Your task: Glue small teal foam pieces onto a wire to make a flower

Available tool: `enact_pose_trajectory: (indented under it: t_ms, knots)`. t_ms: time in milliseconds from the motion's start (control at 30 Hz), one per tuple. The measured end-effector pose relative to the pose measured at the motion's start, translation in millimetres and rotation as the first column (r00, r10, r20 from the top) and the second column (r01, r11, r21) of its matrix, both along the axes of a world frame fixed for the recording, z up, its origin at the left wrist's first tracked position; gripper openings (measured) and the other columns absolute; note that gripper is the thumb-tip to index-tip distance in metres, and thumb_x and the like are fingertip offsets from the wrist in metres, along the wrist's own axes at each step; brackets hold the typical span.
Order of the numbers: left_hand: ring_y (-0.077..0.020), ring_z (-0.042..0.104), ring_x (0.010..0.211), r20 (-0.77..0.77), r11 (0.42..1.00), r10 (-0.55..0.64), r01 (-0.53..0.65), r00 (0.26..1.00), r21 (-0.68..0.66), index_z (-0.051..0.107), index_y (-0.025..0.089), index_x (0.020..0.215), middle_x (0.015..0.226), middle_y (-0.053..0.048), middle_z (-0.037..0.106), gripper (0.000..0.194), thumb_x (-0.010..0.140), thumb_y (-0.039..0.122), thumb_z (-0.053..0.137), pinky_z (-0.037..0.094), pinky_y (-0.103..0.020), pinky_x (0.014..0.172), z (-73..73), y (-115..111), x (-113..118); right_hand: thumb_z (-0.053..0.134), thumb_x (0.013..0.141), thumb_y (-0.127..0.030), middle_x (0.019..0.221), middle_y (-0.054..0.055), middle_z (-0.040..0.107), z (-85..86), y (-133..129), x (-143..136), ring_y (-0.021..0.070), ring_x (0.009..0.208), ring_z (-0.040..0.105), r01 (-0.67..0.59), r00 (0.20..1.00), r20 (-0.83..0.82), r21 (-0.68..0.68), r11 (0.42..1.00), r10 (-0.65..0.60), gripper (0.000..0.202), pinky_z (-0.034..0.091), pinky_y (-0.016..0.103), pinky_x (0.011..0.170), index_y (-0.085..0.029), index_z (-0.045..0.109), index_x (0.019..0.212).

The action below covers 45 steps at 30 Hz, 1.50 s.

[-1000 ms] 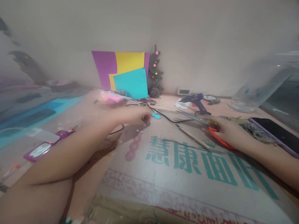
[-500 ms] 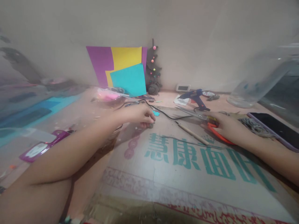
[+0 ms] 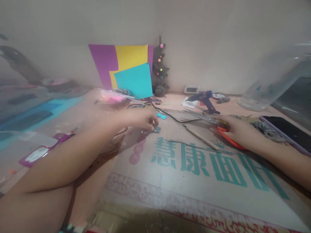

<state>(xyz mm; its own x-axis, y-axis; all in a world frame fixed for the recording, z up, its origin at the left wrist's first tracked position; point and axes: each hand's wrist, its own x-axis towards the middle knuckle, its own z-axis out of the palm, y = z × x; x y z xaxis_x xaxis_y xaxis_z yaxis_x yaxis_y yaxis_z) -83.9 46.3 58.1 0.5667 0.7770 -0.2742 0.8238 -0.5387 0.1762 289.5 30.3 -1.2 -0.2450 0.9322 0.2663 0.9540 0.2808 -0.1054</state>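
Observation:
My left hand (image 3: 143, 118) hovers over the left of the cardboard sheet (image 3: 184, 191), fingers loosely curled and apart with nothing visible between them. Just below its fingertips lies a small grey-blue flower shape (image 3: 157, 129). Beyond them are bright blue flower cutouts (image 3: 163, 116), one partly behind the fingers. On the right, my right hand (image 3: 232, 127) is closed around orange-handled scissors (image 3: 224, 136). Their blades point left over the cardboard and look slightly parted. A wooden-handled tool (image 3: 201, 138) with a thin dark tip lies between my hands.
Blue, yellow and purple sheets (image 3: 133, 81) lean on the back wall beside a dark decorated tree (image 3: 160, 74). A dark blue glue gun (image 3: 205, 99) lies at the back. A phone (image 3: 289, 132) and coiled grey cord (image 3: 266, 131) are right; a black cable (image 3: 167, 116) crosses the cardboard.
My left hand has lifted slightly off the grey-blue flower shape, and its fingers have parted. Another blue cutout now shows beside the first. My right hand keeps the scissors in nearly the same place.

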Motion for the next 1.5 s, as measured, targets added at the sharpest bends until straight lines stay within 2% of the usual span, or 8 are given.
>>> enact_pose_trajectory:
  t_ms: [167, 433, 633, 800, 933, 1200, 1400, 1500]
  knots:
    - [-0.0166, 0.064, 0.087, 0.067, 0.994, -0.106, 0.106, 0.992, -0.002, 0.068, 0.024, 0.112, 0.102, -0.002, 0.07, 0.035, 0.077, 0.025, 0.062, 0.043, -0.023, 0.069, -8.6, 0, 4, 0.053, 0.085, -0.054, 0.124, 0.011, 0.07, 1.4, -1, -1, 0.0335, 0.106, 0.066, 0.026, 0.999, -0.026, -0.072, 0.997, -0.028, 0.059, 0.052, 0.042, 0.088, -0.023, 0.059, 0.135]
    - [-0.0163, 0.065, 0.083, 0.117, 0.994, -0.111, 0.108, 0.987, 0.033, 0.068, 0.021, 0.098, 0.095, -0.001, 0.072, 0.021, 0.079, 0.027, 0.062, 0.041, -0.023, 0.065, -13.5, 1, 6, 0.052, 0.085, -0.053, 0.123, 0.011, 0.07, 4.5, -3, -3, 0.034, 0.105, 0.066, 0.04, 0.999, -0.012, -0.089, 0.995, -0.042, 0.06, 0.052, 0.042, 0.084, -0.022, 0.058, 0.136]
    - [-0.0166, 0.067, 0.087, 0.116, 0.992, -0.022, 0.035, 0.993, -0.118, 0.067, 0.025, 0.118, 0.101, -0.001, 0.075, 0.04, 0.079, 0.029, 0.064, 0.044, -0.021, 0.067, -4.6, 0, 7, 0.052, 0.085, -0.053, 0.122, 0.012, 0.07, 3.9, -2, -3, 0.0334, 0.107, 0.066, 0.032, 0.999, -0.009, -0.08, 0.996, -0.033, 0.061, 0.051, 0.041, 0.088, -0.021, 0.059, 0.136]
    - [-0.0158, 0.069, 0.094, 0.114, 0.974, 0.018, 0.009, 0.993, -0.228, 0.066, 0.021, 0.123, 0.112, -0.002, 0.075, 0.044, 0.08, 0.016, 0.055, 0.048, -0.02, 0.075, 0.2, 2, 4, 0.052, 0.085, -0.052, 0.126, 0.013, 0.069, 4.6, -3, -3, 0.0337, 0.11, 0.065, 0.04, 0.999, -0.004, -0.079, 0.996, -0.041, 0.06, 0.051, 0.04, 0.088, -0.02, 0.059, 0.135]
    - [-0.0157, 0.07, 0.093, 0.133, 0.965, 0.046, -0.01, 0.99, -0.261, 0.065, 0.018, 0.123, 0.108, -0.004, 0.076, 0.041, 0.085, 0.02, 0.052, 0.05, -0.019, 0.077, 0.1, 2, 3, 0.054, 0.085, -0.05, 0.126, 0.013, 0.069, 3.2, -2, -2, 0.0335, 0.11, 0.065, 0.034, 0.999, -0.004, -0.083, 0.996, -0.034, 0.06, 0.051, 0.04, 0.088, -0.019, 0.059, 0.136]
    - [-0.0154, 0.07, 0.09, 0.146, 0.972, -0.007, 0.041, 0.989, -0.23, 0.068, 0.02, 0.119, 0.107, -0.003, 0.076, 0.036, 0.087, 0.029, 0.054, 0.049, -0.019, 0.075, -0.9, 3, 4, 0.054, 0.084, -0.052, 0.125, 0.013, 0.069, 1.6, -1, 0, 0.0332, 0.108, 0.066, 0.033, 0.999, -0.021, -0.1, 0.994, -0.036, 0.061, 0.052, 0.041, 0.088, -0.02, 0.058, 0.136]
    - [-0.0149, 0.068, 0.084, 0.15, 0.991, -0.066, 0.082, 0.987, -0.102, 0.069, 0.022, 0.116, 0.097, -0.001, 0.075, 0.036, 0.082, 0.029, 0.058, 0.045, -0.019, 0.066, -3.2, 2, 7, 0.053, 0.083, -0.057, 0.126, 0.012, 0.069, 0.6, -1, 0, 0.0335, 0.108, 0.066, 0.034, 0.999, -0.036, -0.067, 0.997, -0.036, 0.063, 0.052, 0.043, 0.088, -0.021, 0.06, 0.134]
    - [-0.0152, 0.067, 0.082, 0.147, 0.996, -0.076, 0.069, 0.986, 0.053, 0.07, 0.023, 0.114, 0.095, -0.001, 0.074, 0.036, 0.08, 0.023, 0.058, 0.043, -0.021, 0.064, -3.4, -4, 10, 0.053, 0.084, -0.056, 0.126, 0.012, 0.069, 1.0, -1, -1, 0.0339, 0.109, 0.066, 0.028, 0.999, -0.026, -0.072, 0.997, -0.03, 0.062, 0.053, 0.043, 0.088, -0.021, 0.059, 0.135]
